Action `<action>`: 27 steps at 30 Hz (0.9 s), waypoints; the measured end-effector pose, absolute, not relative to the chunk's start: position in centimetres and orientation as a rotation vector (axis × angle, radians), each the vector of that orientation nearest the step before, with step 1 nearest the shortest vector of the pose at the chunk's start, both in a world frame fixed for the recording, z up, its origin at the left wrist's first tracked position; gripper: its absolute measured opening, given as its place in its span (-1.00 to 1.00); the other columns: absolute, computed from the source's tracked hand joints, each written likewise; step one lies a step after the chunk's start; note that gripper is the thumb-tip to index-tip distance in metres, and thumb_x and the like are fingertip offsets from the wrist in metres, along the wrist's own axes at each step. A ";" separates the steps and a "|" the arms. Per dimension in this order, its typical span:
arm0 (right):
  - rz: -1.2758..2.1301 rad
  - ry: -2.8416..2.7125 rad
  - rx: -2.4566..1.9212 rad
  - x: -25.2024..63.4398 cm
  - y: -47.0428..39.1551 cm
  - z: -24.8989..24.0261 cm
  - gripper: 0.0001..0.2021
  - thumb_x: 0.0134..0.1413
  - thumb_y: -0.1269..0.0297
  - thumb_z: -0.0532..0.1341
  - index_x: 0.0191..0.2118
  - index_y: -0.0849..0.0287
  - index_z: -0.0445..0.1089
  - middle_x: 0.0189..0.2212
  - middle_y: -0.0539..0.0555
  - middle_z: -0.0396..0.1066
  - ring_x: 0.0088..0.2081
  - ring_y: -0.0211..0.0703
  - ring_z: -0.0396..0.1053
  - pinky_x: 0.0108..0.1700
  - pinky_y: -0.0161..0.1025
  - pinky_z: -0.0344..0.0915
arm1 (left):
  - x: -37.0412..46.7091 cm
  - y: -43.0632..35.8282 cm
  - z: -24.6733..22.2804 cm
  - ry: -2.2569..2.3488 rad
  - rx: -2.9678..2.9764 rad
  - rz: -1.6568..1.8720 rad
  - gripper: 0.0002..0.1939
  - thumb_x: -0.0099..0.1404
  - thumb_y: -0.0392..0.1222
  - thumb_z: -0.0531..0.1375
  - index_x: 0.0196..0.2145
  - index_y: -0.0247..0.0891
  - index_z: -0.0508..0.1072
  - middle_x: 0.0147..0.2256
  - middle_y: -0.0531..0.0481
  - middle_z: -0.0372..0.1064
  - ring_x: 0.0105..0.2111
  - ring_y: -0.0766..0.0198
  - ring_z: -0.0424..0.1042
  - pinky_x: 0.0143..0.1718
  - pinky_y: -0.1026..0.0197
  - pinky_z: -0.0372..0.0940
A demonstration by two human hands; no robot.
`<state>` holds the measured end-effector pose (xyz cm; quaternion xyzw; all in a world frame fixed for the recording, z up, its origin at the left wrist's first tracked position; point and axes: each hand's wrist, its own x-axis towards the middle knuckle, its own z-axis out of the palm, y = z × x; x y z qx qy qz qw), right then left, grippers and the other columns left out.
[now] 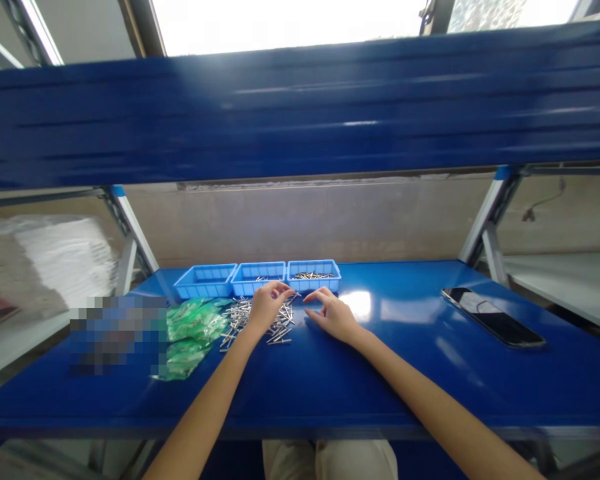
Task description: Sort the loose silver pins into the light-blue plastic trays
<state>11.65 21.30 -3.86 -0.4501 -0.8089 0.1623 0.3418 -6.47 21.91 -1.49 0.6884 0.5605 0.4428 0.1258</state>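
Note:
Over the right part of a loose pile of silver rivet-like pins [238,317], my left hand [269,305] is closed in a pinch on a small metal pin that sticks out toward the right. My right hand [333,316] hovers just right of the pile, its thumb and fingers apart with nothing between them. Behind the hands three light blue trays stand in a row. The right tray [314,285] holds brownish and silver pins, the middle tray [245,289] has a few pins, and the left tray [205,291] shows none.
Green plastic bags [193,327] lie left of the pile, beside a pixelated patch. A black phone [495,320] rests on the blue table [380,393] at the right. A blue shelf beam [300,113] crosses above, on metal posts. White wrapped material [65,260] is at the far left.

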 end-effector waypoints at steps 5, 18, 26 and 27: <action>0.399 -2.176 -1.193 11.7 21.0 -3.7 -0.80 -0.04 0.31 0.16 -0.21 0.07 0.35 -0.24 0.00 0.29 -0.55 -0.40 0.23 -0.47 -0.36 0.15 | -8.2 22.7 -1.6 1.774 1.614 1.696 -0.72 0.10 -0.04 0.14 -0.35 -0.27 0.50 -0.51 -0.02 0.44 -0.55 0.30 0.37 -0.49 0.29 0.20; 0.391 -2.243 -1.219 11.6 21.1 -3.7 -0.83 0.01 0.20 0.12 -0.27 0.06 0.39 -0.30 -0.01 0.32 -0.46 -0.32 0.28 -0.42 -0.34 0.15 | -8.1 22.9 -1.6 1.799 1.713 1.824 -0.48 0.11 -0.22 0.13 0.05 -0.23 0.18 -0.22 -0.04 0.40 -0.45 0.34 0.36 -0.31 0.23 0.27; 0.387 -2.276 -0.998 10.4 19.5 -3.1 -0.65 -0.18 0.07 0.24 -0.19 0.06 0.35 -0.18 0.05 0.30 -0.22 -0.14 0.30 -0.20 -0.21 0.20 | -7.5 22.2 -1.1 1.781 1.537 1.858 -0.69 0.10 -0.23 0.07 -0.15 -0.22 0.29 -0.37 0.01 0.34 -0.43 0.31 0.33 -0.41 0.26 0.26; 0.390 -2.293 -0.960 10.2 19.4 -3.1 -0.56 -0.20 0.06 0.25 -0.11 0.05 0.31 -0.11 0.09 0.28 -0.13 -0.07 0.27 -0.12 -0.14 0.18 | -7.4 22.1 -1.0 1.760 1.520 1.851 -0.69 0.10 -0.22 0.07 -0.15 -0.22 0.29 -0.37 0.01 0.34 -0.42 0.30 0.33 -0.43 0.26 0.25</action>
